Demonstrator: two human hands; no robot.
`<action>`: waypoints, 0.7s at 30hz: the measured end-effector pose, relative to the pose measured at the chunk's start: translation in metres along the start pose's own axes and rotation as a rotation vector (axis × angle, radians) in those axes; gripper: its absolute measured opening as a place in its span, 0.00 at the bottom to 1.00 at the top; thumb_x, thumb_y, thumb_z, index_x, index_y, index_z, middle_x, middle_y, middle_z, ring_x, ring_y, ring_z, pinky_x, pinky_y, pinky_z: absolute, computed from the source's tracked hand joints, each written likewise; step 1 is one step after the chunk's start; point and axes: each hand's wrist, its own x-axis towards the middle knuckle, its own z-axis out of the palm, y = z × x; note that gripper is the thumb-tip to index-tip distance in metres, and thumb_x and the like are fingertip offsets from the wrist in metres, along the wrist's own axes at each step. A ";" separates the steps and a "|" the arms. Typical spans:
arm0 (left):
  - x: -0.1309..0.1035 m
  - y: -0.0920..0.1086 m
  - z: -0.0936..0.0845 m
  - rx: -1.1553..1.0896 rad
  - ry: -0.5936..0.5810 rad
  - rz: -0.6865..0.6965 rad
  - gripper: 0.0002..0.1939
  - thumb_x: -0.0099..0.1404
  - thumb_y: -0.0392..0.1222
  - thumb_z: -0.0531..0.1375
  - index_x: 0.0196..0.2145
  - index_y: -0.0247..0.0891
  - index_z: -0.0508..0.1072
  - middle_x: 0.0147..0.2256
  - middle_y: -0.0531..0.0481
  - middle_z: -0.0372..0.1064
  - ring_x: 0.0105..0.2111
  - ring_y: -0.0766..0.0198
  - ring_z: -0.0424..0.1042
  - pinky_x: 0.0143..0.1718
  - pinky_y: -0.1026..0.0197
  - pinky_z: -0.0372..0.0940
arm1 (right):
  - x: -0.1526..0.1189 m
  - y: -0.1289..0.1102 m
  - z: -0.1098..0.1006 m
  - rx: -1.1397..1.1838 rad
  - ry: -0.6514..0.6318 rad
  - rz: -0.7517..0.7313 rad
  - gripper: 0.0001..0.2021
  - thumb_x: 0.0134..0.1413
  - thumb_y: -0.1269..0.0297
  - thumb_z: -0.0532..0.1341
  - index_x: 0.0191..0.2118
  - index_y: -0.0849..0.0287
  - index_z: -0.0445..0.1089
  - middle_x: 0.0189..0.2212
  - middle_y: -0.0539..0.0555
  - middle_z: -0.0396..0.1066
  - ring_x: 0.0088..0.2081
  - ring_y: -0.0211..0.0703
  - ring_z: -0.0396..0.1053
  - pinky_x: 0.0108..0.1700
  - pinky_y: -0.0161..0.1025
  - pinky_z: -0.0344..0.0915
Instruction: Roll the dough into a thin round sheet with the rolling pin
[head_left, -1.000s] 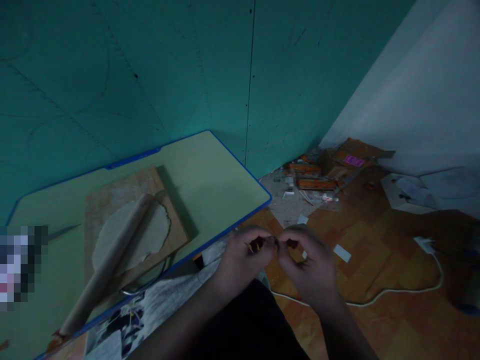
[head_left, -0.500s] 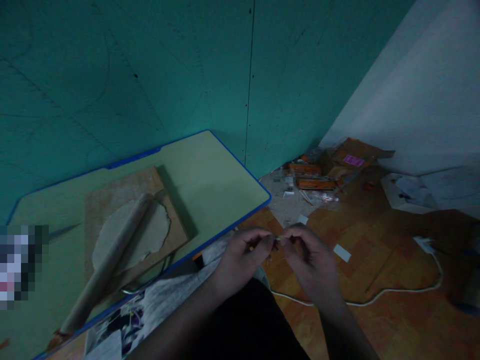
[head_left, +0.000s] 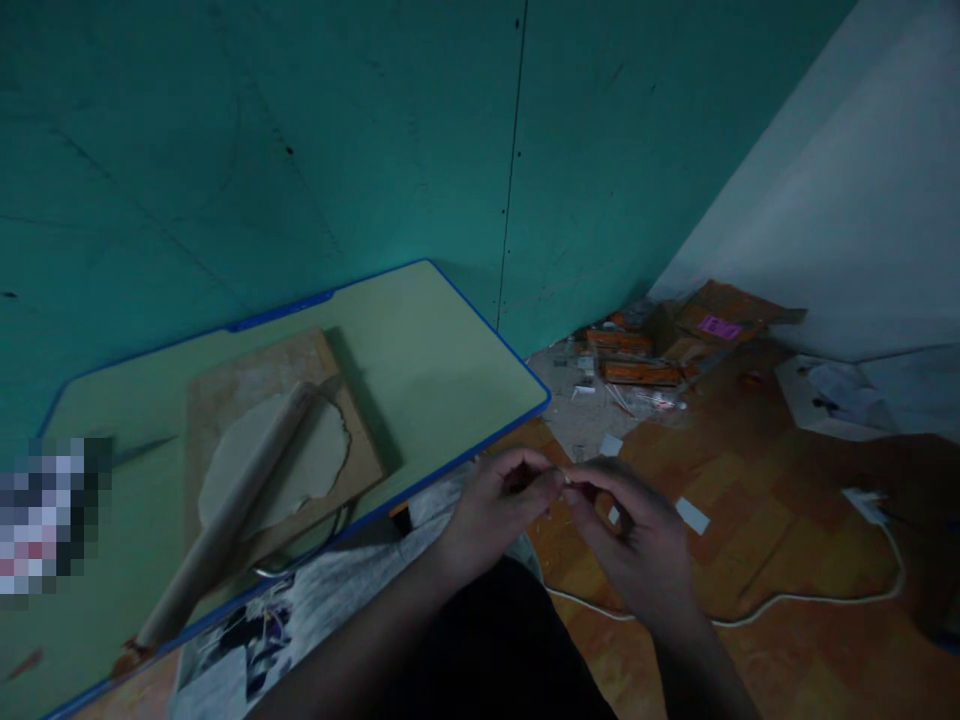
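Above the floor, beyond the table's near edge, my left hand (head_left: pixel 499 510) and my right hand (head_left: pixel 641 535) meet with pinched fingertips. A tiny pale bit shows between them, too small to name. To the left, a flattened sheet of dough (head_left: pixel 319 465) with an uneven edge lies on a wooden board (head_left: pixel 259 365). Slanting across the dough is a rolling pin (head_left: pixel 247 480), its near end sticking out over the table (head_left: pixel 442 370). Neither hand touches the dough or the pin.
A dark pointed blade (head_left: pixel 142 450) lies left of the board. Below the table's near edge is a pale cloth (head_left: pixel 352 590). A white cable (head_left: pixel 787 600) crosses the wooden floor. Cardboard (head_left: pixel 735 310) and scraps lie by the wall.
The view has shifted slightly, so the table and board sit a little further right. My fingertips have drawn closer together, and the small pale bit between them shows less.
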 end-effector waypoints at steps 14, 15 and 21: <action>0.040 -0.061 0.038 0.253 -0.155 -0.101 0.05 0.67 0.39 0.62 0.39 0.37 0.72 0.42 0.46 0.77 0.44 0.58 0.76 0.49 0.54 0.69 | -0.024 0.072 -0.079 -0.529 0.030 0.383 0.19 0.55 0.42 0.58 0.28 0.52 0.72 0.26 0.56 0.77 0.29 0.52 0.74 0.31 0.45 0.68; 0.040 -0.062 0.040 0.346 -0.191 -0.052 0.07 0.67 0.41 0.62 0.43 0.38 0.73 0.46 0.45 0.77 0.48 0.56 0.76 0.52 0.53 0.68 | -0.025 0.072 -0.083 -0.553 0.043 0.388 0.20 0.57 0.42 0.55 0.27 0.52 0.70 0.26 0.56 0.76 0.29 0.52 0.73 0.33 0.47 0.68; 0.026 -0.076 0.044 0.693 -0.274 0.207 0.17 0.69 0.42 0.60 0.53 0.36 0.70 0.56 0.40 0.72 0.57 0.53 0.72 0.59 0.52 0.66 | -0.032 0.095 -0.084 -0.564 0.081 0.464 0.17 0.57 0.45 0.55 0.27 0.53 0.66 0.24 0.55 0.69 0.27 0.48 0.67 0.31 0.44 0.63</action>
